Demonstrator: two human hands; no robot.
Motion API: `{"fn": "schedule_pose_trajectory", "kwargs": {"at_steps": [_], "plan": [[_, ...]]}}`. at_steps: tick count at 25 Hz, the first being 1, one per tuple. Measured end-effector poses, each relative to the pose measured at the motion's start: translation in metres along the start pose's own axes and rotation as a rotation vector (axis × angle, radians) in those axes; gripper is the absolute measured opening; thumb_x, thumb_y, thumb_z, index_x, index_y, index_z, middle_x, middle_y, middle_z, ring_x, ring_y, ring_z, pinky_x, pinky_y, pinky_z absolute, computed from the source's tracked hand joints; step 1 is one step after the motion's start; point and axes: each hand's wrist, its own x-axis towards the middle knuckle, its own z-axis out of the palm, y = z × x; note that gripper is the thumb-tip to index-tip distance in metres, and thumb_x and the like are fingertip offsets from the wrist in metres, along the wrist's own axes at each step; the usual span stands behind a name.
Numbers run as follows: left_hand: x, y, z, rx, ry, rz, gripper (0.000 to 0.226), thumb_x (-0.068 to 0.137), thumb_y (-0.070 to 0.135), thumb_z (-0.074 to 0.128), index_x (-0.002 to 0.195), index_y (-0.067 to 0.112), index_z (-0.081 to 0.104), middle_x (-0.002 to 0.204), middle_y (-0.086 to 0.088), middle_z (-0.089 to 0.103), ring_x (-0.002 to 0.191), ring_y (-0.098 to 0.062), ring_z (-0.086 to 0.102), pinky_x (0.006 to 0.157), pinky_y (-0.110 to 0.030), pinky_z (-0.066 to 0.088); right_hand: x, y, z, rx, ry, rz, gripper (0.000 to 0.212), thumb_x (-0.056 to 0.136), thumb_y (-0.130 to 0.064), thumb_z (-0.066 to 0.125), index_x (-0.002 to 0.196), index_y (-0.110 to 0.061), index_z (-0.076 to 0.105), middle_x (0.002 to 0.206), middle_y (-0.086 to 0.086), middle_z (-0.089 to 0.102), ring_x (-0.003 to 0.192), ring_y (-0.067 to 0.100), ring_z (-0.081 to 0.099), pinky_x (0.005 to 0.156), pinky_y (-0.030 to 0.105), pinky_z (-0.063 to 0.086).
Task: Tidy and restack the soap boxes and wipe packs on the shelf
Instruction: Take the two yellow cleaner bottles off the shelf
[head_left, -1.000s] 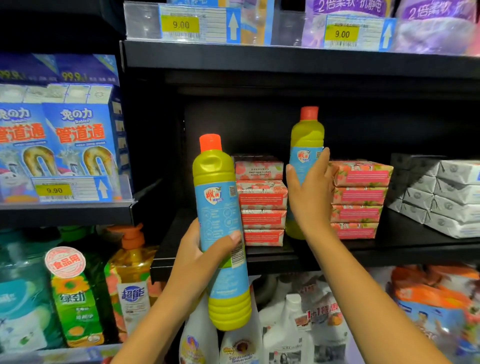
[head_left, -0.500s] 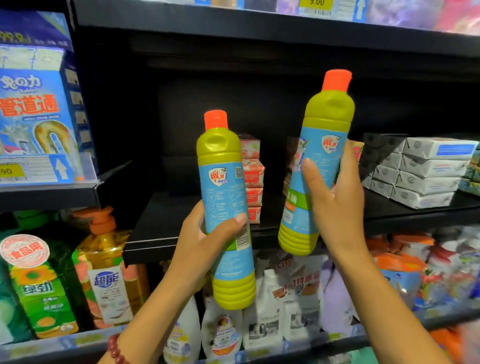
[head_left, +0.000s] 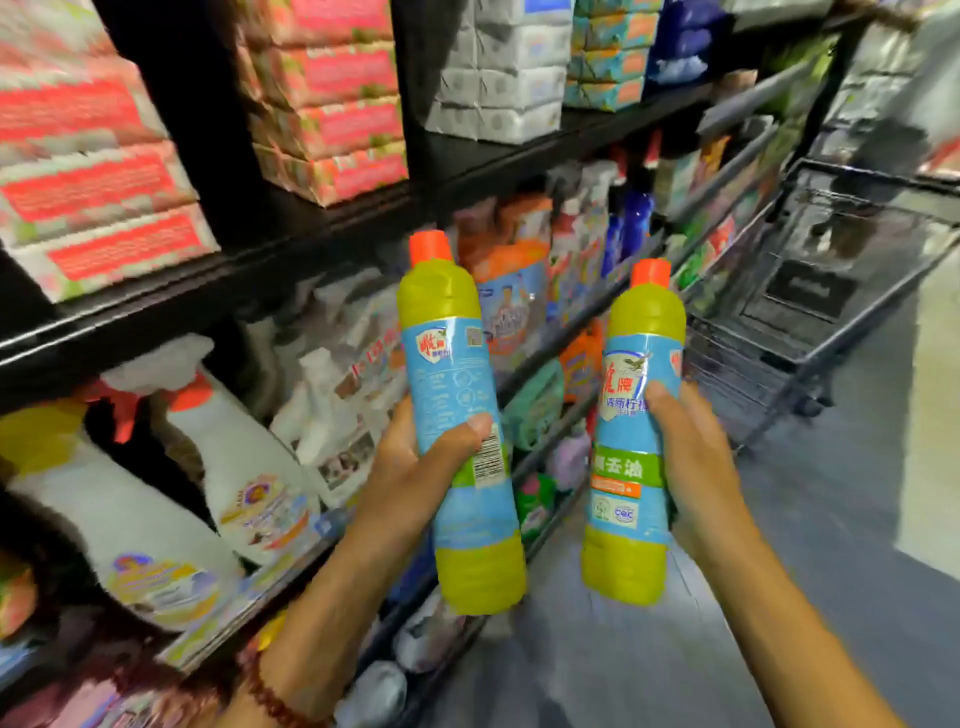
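Your left hand grips the left bottle low on its blue label. The thumb lies across the front beside the barcode; the fingers are behind the bottle, hidden. Orange cap up, top leaning a bit left. Bead bracelet on that wrist, partly cut by the bottom edge.

Your right hand grips the right bottle, same yellow-green kind. The thumb is on the label front and the other fingers wrap behind, out of sight. It is near upright. The two bottles are apart, not touching, both held in the air below the shelf.

The soap boxes are pink and stacked on that black shelf, upper left, above the bottles; neither hand touches them. A second, nearer stack sits far left, badly smeared and cut by the left edge. The top edge cuts off the farther stack. Print unreadable on both.

Just right of them on the same shelf are stacked white packs, tops cut off and blurred; cannot tell if they are wipes. The teal packs beyond are also too soft to read.

On the level below stand white jugs with orange caps, plus pouches, all smeared. A black wire trolley stands to the right on grey floor. The pale shape in the top right corner is too blurred to identify.
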Motion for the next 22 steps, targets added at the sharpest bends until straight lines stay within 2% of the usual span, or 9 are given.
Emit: {"fn": "schedule_pose_trajectory", "kwargs": {"at_steps": [3, 6, 7, 10, 12, 13, 15, 17, 22], "plan": [[-0.019, -0.048, 0.019, -0.023, -0.070, -0.197, 0.040, 0.063, 0.022, 0.079, 0.097, 0.016, 0.060, 0.073, -0.003, 0.069, 0.060, -0.017, 0.065, 0.055, -0.030, 0.053, -0.051, 0.034, -0.047, -0.098, 0.155, 0.122, 0.015, 0.094, -0.018, 0.047, 0.102, -0.023, 0.059, 0.081, -0.003, 0.070, 0.066, 0.009, 0.064, 0.058, 0.023, 0.052], [-0.046, -0.092, 0.041, -0.047, -0.215, -0.397, 0.057, 0.062, 0.029, 0.072, 0.109, 0.000, 0.057, 0.085, -0.022, 0.062, 0.069, -0.029, 0.058, 0.064, -0.037, 0.048, -0.106, 0.062, -0.095, -0.123, 0.332, 0.229, 0.014, 0.094, -0.016, 0.048, 0.103, -0.019, 0.058, 0.082, -0.001, 0.069, 0.062, 0.006, 0.064, 0.056, 0.019, 0.051], [-0.054, -0.104, 0.050, -0.011, -0.249, -0.423, 0.052, 0.066, 0.029, 0.072, 0.107, 0.001, 0.058, 0.085, -0.020, 0.063, 0.068, -0.028, 0.059, 0.063, -0.036, 0.049, -0.123, 0.068, -0.110, -0.127, 0.382, 0.265, 0.015, 0.094, -0.017, 0.048, 0.105, -0.018, 0.058, 0.085, 0.003, 0.067, 0.064, 0.007, 0.064, 0.057, 0.021, 0.052], [-0.073, -0.132, 0.078, 0.100, -0.275, -0.480, 0.012, 0.086, 0.012, 0.063, 0.098, 0.014, 0.061, 0.080, -0.015, 0.066, 0.062, -0.025, 0.064, 0.060, -0.034, 0.053, -0.164, 0.083, -0.149, -0.164, 0.494, 0.347, 0.012, 0.094, -0.022, 0.049, 0.099, -0.018, 0.060, 0.087, 0.008, 0.067, 0.068, 0.016, 0.063, 0.066, 0.031, 0.052], [-0.084, -0.148, 0.106, 0.146, -0.331, -0.511, 0.011, 0.086, 0.008, 0.062, 0.097, 0.013, 0.061, 0.079, -0.017, 0.066, 0.062, -0.027, 0.064, 0.059, -0.034, 0.053, -0.185, 0.089, -0.177, -0.186, 0.567, 0.377, 0.012, 0.094, -0.025, 0.050, 0.094, -0.019, 0.060, 0.084, 0.009, 0.068, 0.069, 0.019, 0.064, 0.067, 0.035, 0.052], [-0.089, -0.154, 0.121, 0.153, -0.357, -0.521, 0.014, 0.084, 0.010, 0.065, 0.097, 0.011, 0.061, 0.080, -0.017, 0.066, 0.064, -0.028, 0.063, 0.062, -0.036, 0.052, -0.194, 0.090, -0.191, -0.192, 0.600, 0.383, 0.012, 0.094, -0.026, 0.051, 0.093, -0.019, 0.061, 0.083, 0.008, 0.068, 0.069, 0.018, 0.064, 0.067, 0.034, 0.052], [-0.097, -0.161, 0.157, 0.168, -0.410, -0.571, 0.035, 0.070, 0.025, 0.074, 0.098, 0.009, 0.060, 0.082, -0.020, 0.065, 0.069, -0.030, 0.062, 0.069, -0.042, 0.050, -0.207, 0.091, -0.223, -0.206, 0.671, 0.390, 0.012, 0.093, -0.027, 0.052, 0.094, -0.019, 0.061, 0.080, 0.003, 0.068, 0.066, 0.013, 0.064, 0.062, 0.030, 0.052], [-0.103, -0.170, 0.199, 0.215, -0.453, -0.627, 0.049, 0.061, 0.034, 0.073, 0.099, 0.006, 0.060, 0.082, -0.023, 0.064, 0.069, -0.030, 0.061, 0.069, -0.044, 0.050, -0.215, 0.089, -0.261, -0.171, 0.722, 0.383, 0.012, 0.093, -0.025, 0.052, 0.097, -0.018, 0.061, 0.075, -0.003, 0.069, 0.062, 0.010, 0.064, 0.055, 0.024, 0.051], [-0.109, -0.195, 0.301, 0.198, -0.495, -0.684, 0.027, 0.075, 0.017, 0.069, 0.094, 0.002, 0.058, 0.073, -0.019, 0.059, 0.058, -0.027, 0.058, 0.053, -0.029, 0.049, -0.210, 0.075, -0.355, -0.119, 0.827, 0.356, 0.009, 0.093, -0.018, 0.052, 0.092, -0.018, 0.061, 0.069, -0.006, 0.069, 0.057, 0.005, 0.064, 0.049, 0.016, 0.048]]}}
